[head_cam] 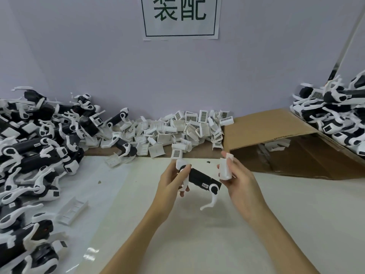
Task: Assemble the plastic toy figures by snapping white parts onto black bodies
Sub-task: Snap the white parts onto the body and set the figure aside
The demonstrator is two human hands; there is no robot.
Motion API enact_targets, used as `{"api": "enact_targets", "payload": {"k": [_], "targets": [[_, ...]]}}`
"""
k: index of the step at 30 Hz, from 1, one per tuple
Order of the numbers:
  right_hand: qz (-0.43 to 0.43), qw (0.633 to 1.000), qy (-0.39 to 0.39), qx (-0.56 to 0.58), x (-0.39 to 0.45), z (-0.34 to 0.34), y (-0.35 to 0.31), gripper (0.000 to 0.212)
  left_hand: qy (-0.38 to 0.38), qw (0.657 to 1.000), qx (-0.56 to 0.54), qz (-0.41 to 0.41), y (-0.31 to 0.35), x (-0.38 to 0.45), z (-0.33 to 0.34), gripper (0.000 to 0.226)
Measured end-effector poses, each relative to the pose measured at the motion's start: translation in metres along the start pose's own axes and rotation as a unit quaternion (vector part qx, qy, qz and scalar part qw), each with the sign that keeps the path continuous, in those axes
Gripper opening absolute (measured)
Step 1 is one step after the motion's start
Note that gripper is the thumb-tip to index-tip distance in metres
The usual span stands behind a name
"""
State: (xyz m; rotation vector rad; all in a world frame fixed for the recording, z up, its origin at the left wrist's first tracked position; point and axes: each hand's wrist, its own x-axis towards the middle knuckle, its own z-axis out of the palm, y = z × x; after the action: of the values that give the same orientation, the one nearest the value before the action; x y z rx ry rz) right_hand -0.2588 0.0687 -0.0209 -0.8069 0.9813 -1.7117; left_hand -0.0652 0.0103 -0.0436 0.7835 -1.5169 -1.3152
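Note:
My left hand [171,179] grips one end of a black toy body [201,178] above the white tabletop; the body has white legs hanging down, one at each end. My right hand [240,178] pinches a white box-shaped plastic part [225,168] just above and to the right of the body's free end, a small gap apart from it. A heap of loose white parts [177,129] lies along the back wall. A pile of black-and-white figures [35,155] covers the left side of the table.
A tipped brown cardboard box [276,139] lies at the right, open toward me, with a white part inside. More figures [335,115] are stacked on top of it at far right. A single white part [72,210] lies on the table at left. A paper sign [180,16] hangs on the wall.

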Motion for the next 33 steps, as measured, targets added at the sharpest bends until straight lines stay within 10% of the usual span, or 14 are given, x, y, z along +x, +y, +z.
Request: {"api": "enact_targets", "payload": {"k": [8,17,33], "targets": [[-0.177,0.898,-0.065,-0.397,-0.013,0.013,0.021,0.028,-0.026,0.999,0.016,0.008,0.002,-0.003,0.006,0.048],[-0.252,0.788,-0.073,-0.556,-0.018,0.015,0.033,0.063,-0.010,1.000,-0.005,-0.003,0.000,-0.003,0.007,0.041],[-0.272,0.779,-0.056,-0.562,-0.019,0.014,0.034,0.062,-0.004,1.000,0.016,-0.002,-0.001,-0.002,0.007,0.044]]}}
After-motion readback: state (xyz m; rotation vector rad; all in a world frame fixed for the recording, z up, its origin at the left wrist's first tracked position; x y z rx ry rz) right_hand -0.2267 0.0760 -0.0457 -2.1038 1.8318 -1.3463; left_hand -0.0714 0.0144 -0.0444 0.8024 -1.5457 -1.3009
